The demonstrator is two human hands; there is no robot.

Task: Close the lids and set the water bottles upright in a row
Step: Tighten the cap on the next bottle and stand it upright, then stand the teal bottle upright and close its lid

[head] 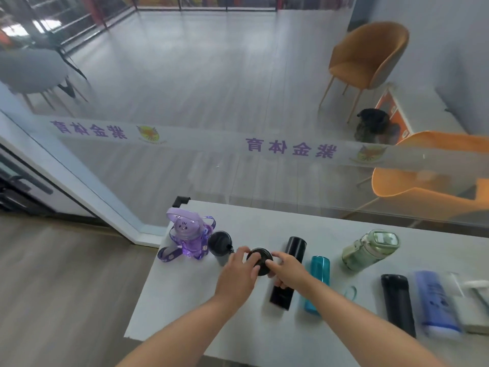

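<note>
My left hand point(239, 271) and my right hand point(287, 268) both grip a black-lidded bottle point(260, 259) standing on the white table point(185, 300); its body is hidden under my hands. To its left stand a purple bottle point(186, 235) with a strap and a grey bottle with a black lid point(219, 243). To the right, lying down, are a black bottle point(288, 271), a teal bottle point(317, 282), a green bottle point(370, 249), another black bottle point(398, 304) and a blue bottle point(436, 303).
A glass wall point(238, 149) with purple lettering runs along the table's far edge. Beyond it are orange chairs point(370, 56) and a dark bag point(373, 124). A white object point(471, 311) lies at the table's right end. The table's left edge drops to wooden floor.
</note>
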